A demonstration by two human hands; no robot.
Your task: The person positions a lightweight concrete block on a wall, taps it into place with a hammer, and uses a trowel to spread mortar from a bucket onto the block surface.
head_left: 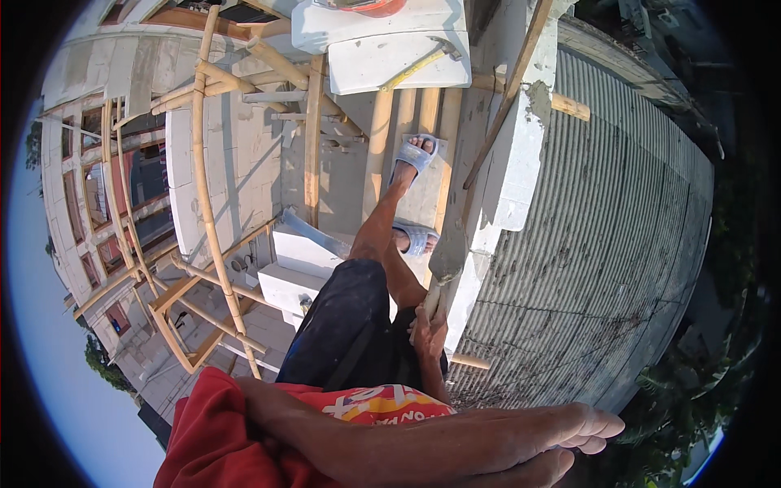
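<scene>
Head, right fingers curled round trowel, apparently

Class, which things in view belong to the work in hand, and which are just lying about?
Probably in the work:
- trowel, held in the right hand
- wall beside it

Apparently lying about:
- hammer, on a white block
- orange container, partly cut off

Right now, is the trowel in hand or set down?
In hand: the right hand grips the trowel by its handle, blade pointing away from the body. Cannot tell if it touches the wall.
</scene>
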